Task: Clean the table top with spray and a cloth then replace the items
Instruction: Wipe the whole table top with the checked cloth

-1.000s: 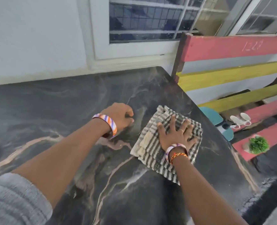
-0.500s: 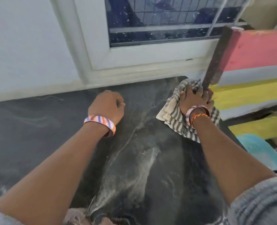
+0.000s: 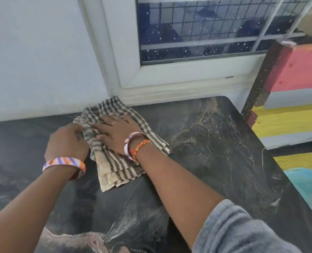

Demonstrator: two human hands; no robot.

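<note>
A folded checked cloth (image 3: 113, 167), grey and cream, lies on the dark marbled table top (image 3: 215, 152) close to the back wall. My right hand (image 3: 117, 134) presses flat on the cloth with fingers spread. My left hand (image 3: 67, 143) sits at the cloth's left edge, its curled fingers touching the folds; whether it grips them is hidden. No spray bottle is in view.
A white wall and a window frame (image 3: 169, 83) run along the table's far edge. A bench with red and yellow slats (image 3: 288, 114) stands past the table's right edge. A turquoise mesh object (image 3: 308, 183) lies low at the right.
My right hand has slid the cloth left along the back edge, away from the far right corner. My left hand has moved up against the cloth's left side.
</note>
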